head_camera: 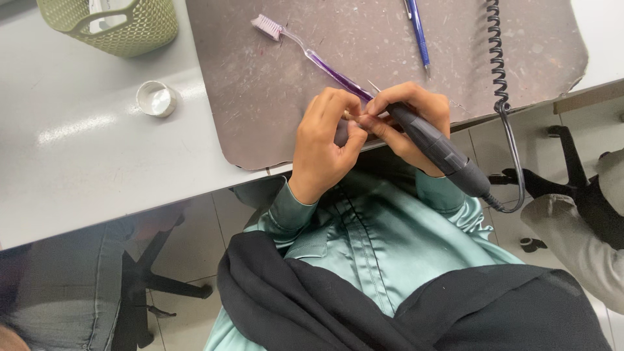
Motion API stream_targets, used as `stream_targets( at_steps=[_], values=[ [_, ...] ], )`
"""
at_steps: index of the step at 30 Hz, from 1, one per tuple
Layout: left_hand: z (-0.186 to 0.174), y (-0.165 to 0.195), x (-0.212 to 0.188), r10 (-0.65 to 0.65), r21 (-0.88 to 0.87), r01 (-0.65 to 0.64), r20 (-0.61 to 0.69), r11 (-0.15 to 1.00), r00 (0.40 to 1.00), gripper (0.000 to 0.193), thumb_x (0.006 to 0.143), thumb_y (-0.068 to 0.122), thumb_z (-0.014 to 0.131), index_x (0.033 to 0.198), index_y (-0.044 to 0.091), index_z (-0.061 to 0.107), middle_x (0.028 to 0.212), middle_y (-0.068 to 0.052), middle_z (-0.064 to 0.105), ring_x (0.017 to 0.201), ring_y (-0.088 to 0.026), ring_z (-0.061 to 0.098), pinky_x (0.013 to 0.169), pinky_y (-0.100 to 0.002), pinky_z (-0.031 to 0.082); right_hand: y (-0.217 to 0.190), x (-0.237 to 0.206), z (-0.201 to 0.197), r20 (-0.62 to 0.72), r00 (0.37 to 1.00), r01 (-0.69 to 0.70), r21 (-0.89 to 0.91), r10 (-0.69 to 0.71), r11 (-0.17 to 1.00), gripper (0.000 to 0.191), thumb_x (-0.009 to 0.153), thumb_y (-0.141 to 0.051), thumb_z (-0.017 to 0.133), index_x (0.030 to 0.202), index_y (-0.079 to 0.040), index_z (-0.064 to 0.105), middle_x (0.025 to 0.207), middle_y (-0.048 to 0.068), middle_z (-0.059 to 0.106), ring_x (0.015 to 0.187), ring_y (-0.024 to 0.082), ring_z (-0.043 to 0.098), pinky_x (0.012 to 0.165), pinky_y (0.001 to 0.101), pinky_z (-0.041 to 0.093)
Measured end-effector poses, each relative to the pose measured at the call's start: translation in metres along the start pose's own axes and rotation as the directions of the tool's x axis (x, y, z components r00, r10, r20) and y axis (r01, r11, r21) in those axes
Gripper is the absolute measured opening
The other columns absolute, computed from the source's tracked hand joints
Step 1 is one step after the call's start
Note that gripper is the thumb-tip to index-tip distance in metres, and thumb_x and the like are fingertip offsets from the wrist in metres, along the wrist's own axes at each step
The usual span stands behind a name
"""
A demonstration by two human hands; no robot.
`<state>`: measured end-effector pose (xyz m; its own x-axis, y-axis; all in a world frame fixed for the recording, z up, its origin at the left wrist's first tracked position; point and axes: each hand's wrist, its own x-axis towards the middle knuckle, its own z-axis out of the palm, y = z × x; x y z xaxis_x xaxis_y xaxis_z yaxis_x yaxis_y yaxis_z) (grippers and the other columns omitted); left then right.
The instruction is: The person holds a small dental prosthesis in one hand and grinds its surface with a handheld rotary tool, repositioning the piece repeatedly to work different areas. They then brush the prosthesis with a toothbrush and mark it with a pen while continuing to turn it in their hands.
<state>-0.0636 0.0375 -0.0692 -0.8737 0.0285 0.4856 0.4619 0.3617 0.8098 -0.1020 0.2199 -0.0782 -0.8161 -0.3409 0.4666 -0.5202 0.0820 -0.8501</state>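
The left hand [323,140] is curled, thumb and fingertips pinched together, wrist bent back toward the body. The right hand [409,120] meets it — fingers wrapped in a pen-like grip, knuckles up — both forearms angled inward.

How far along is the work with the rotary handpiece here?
Done: cannot be judged; the mat is scuffed and dusty. In hand: the right hand holds the grey rotary handpiece to a small piece pinched in the left hand. Left: the purple toothbrush and blue pen lie untouched on the mat.
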Motion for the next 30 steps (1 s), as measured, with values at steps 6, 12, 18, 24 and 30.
stream_targets(
  at_steps=[6,12,18,24,30],
  values=[
    [-0.0009,0.0006,0.0012,0.022,0.001,-0.022,0.001,1.000,1.000,0.020,0.090,0.001,0.061,0.109,0.007,0.058,0.104,-0.008,0.060,0.096,-0.027,0.061,0.088,-0.039,0.049,-0.0003,0.0008,0.0004,-0.001,1.000,0.013,-0.019,-0.013,1.000,0.026,0.094,0.010,0.082,0.109,0.000,0.063,0.099,0.009,0.071,0.090,0.015,0.074,0.077,0.0264,0.066],
    [-0.0009,0.0004,-0.0001,-0.001,0.022,0.000,0.013,1.000,1.000,0.021,0.091,0.002,0.060,0.111,0.007,0.059,0.102,-0.008,0.060,0.093,-0.028,0.059,0.085,-0.039,0.049,-0.0004,-0.0002,0.0002,0.013,1.000,0.006,-0.013,-0.006,1.000,0.025,0.095,0.011,0.080,0.109,0.001,0.062,0.100,0.010,0.071,0.094,0.016,0.075,0.079,0.0269,0.066],
    [0.0017,-0.0009,-0.0008,0.026,0.009,-0.026,0.000,1.000,1.000,0.021,0.091,0.003,0.059,0.111,0.008,0.058,0.102,-0.008,0.060,0.093,-0.027,0.058,0.084,-0.039,0.049,0.0015,-0.0008,0.0013,0.013,1.000,0.013,-0.005,-0.013,1.000,0.025,0.095,0.012,0.079,0.109,0.001,0.062,0.100,0.010,0.072,0.095,0.017,0.076,0.080,0.0277,0.066],
    [0.0036,-0.0047,-0.0048,0.001,0.016,-0.001,0.016,1.000,1.000,0.018,0.093,0.002,0.057,0.111,0.008,0.057,0.101,-0.008,0.060,0.091,-0.028,0.055,0.083,-0.040,0.047,0.0052,-0.0052,0.0032,0.009,1.000,0.004,-0.003,-0.004,1.000,0.022,0.099,0.011,0.077,0.111,0.000,0.061,0.100,0.009,0.073,0.094,0.017,0.077,0.081,0.0272,0.066],
    [0.0001,-0.0015,-0.0044,-0.003,0.021,0.002,0.017,1.000,1.000,0.016,0.093,0.003,0.057,0.108,0.007,0.056,0.101,-0.008,0.060,0.091,-0.029,0.055,0.082,-0.040,0.047,-0.0002,-0.0024,0.0057,0.016,1.000,0.021,-0.042,-0.021,0.999,0.025,0.095,0.009,0.081,0.108,-0.001,0.062,0.099,0.009,0.072,0.090,0.014,0.075,0.078,0.0249,0.063]
  ],
)
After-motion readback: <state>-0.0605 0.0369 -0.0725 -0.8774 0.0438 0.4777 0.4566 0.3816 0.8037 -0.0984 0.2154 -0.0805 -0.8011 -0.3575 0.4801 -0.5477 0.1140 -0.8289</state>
